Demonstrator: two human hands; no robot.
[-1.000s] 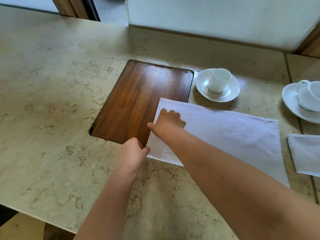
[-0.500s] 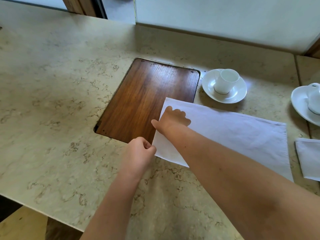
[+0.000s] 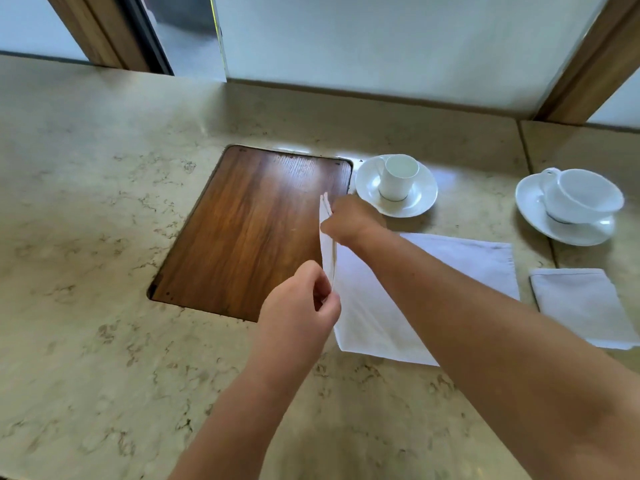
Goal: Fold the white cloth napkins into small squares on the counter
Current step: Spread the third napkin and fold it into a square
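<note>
On the marble counter (image 3: 104, 237), mid-frame beside the inset wooden board (image 3: 256, 230), the napkin (image 3: 377, 317) has had its left edge lifted since a moment ago, when it lay flat, so I judge the next fold, leftward edge over to the right, has begun. My right hand (image 3: 349, 220) pinches the far corner and my left hand (image 3: 304, 306) pinches the near one, both closed on cloth. The raised edge runs near-to-far, and the napkin's long axis runs left-right toward the folded napkin (image 3: 585, 306) at right.
</note>
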